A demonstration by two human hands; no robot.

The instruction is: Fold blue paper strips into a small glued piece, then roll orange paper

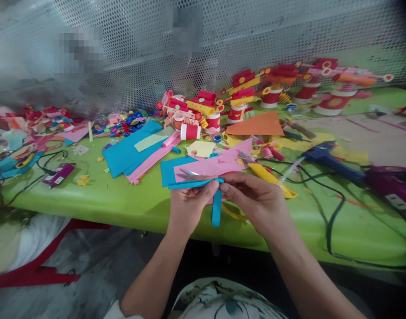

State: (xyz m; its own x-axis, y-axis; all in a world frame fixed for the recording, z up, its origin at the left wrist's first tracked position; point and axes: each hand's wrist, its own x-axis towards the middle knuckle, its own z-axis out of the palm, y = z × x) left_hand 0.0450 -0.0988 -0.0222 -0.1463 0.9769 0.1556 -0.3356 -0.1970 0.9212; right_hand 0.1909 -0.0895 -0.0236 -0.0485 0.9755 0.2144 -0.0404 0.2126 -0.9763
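Observation:
My left hand (189,210) and my right hand (264,201) meet over the front edge of the table, both closed on blue paper strips (216,212). One length runs level to the left above my left fingers, and another hangs down between the hands, so they form a corner. My left thumb presses on the crossing, with my right thumb and fingers pinching just beside it. Whether it is one folded strip or two is hidden. Behind my hands, pointed metal blades (187,173) lie over pink paper (211,167) and a blue sheet (168,170).
Right of my hands lies a glue gun (387,188) with a looping black cable (332,221). Several decorated paper cups (236,114) stand at the back, near an orange sheet (256,125). Bottle caps (130,122) are heaped behind blue sheets (123,155). Another person's clothing (33,239) shows at left.

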